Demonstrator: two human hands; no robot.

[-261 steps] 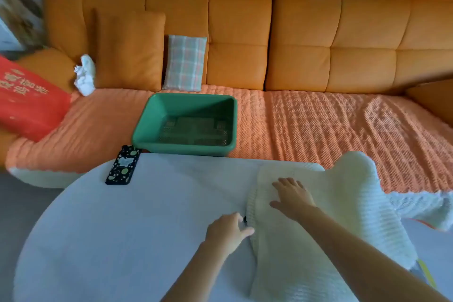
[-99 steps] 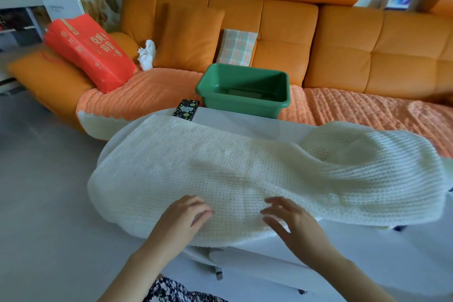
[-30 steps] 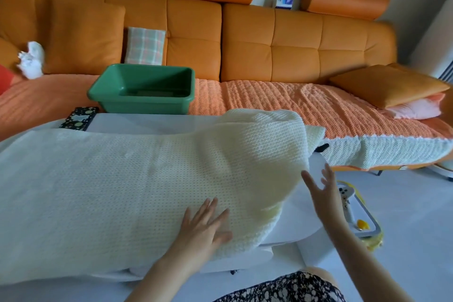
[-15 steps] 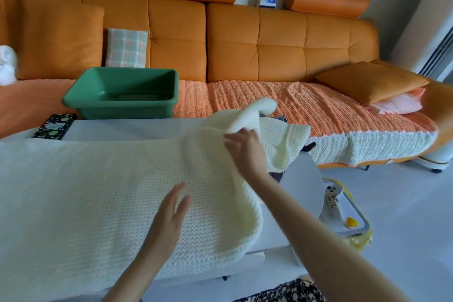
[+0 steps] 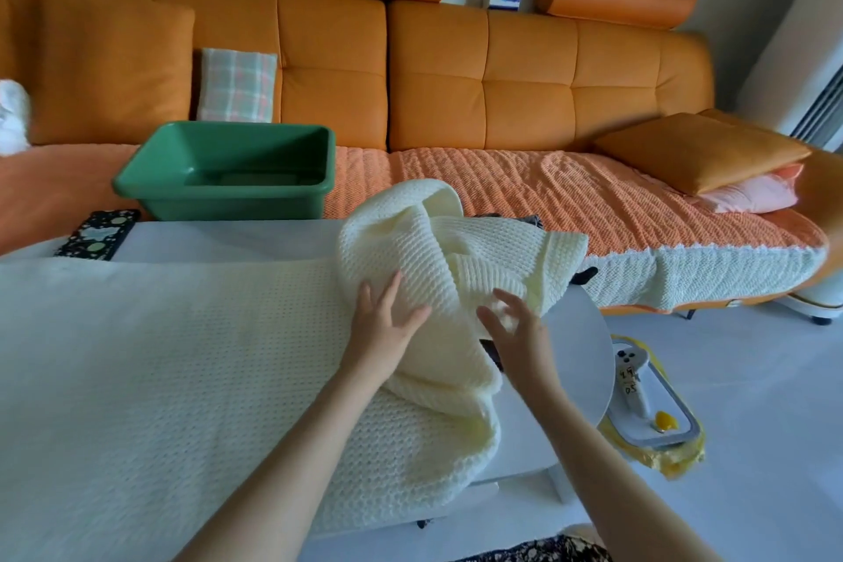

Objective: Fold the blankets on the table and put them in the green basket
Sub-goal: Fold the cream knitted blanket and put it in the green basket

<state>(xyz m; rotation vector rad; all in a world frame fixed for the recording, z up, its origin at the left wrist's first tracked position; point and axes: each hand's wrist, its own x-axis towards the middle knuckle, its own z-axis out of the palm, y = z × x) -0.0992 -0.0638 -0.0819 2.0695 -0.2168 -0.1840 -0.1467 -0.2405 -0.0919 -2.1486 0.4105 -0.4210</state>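
Step in hand, by judgement: the first fold of the cream blanket (image 5: 182,356), whose right end lies bunched at centre frame.

Left hand (image 5: 387,329): fingers straight and spread, palm pressing on the knit at the foot of the bunch; it grips nothing. Right hand (image 5: 517,333): fingers loose and open, blurred, just beside the bunch at its lower right; contact cannot be confirmed.

Recommendation: keep the left palm as anchor, find the end's two corners before lifting, and lay edge on edge so the loose knit neither twists nor slides off the table (image 5: 579,347).

The rest of the blanket lies flat towards lower left. The green basket (image 5: 228,203) stands upper left, well apart.
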